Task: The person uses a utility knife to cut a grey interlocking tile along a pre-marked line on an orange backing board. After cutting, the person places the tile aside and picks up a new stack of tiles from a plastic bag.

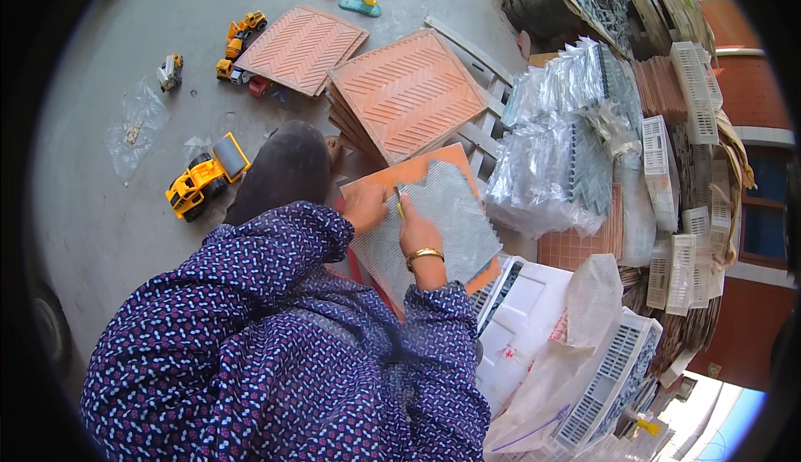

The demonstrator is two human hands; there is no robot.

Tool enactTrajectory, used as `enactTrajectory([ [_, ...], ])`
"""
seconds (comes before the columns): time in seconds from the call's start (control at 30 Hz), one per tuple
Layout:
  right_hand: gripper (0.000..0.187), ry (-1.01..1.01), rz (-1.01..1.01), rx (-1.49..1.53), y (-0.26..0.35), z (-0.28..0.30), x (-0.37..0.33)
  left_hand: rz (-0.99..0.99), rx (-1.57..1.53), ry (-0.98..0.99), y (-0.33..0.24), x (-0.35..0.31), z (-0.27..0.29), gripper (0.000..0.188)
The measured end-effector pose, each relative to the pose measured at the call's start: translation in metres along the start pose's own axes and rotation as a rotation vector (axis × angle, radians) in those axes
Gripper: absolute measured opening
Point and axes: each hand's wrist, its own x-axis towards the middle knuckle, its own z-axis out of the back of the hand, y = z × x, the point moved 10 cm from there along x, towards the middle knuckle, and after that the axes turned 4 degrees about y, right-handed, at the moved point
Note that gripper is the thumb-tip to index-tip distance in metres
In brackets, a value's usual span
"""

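Note:
A grey mesh-like sheet (pixel 450 224) with zigzag edges lies on an orange board (pixel 455 157) in front of me. My left hand (pixel 365 208) is at the sheet's upper left edge, its fingers bent together and pressing on it. Over the sheet, my right hand (pixel 420 235) is closed round a thin yellow tool (pixel 402 203) with a dark tip, perhaps a craft knife. The tip touches or nearly touches the sheet close to my left fingers. Most of the tool is hidden in my right hand.
Beyond the board stand stacked terracotta-coloured herringbone panels (pixel 409 95), with another panel pile (pixel 302 49) behind. Plastic-wrapped grey sheets (pixel 542 161) are at right, near white crates (pixel 605 383). A toy road roller (pixel 204 176) and teal sandals (pixel 360 6) lie on the floor.

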Motion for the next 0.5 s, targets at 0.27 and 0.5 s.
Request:
enactTrajectory([
  [0.27, 0.049, -0.02, -0.026, 0.046, 0.004, -0.002, -0.01, 0.19, -0.118, 0.015, 0.028, 0.008, -0.02, 0.011],
  [0.5, 0.048, -0.127, 0.02, 0.058, 0.004, -0.011, -0.026, 0.167, -0.127, -0.001, 0.026, 0.007, -0.018, 0.01],
])
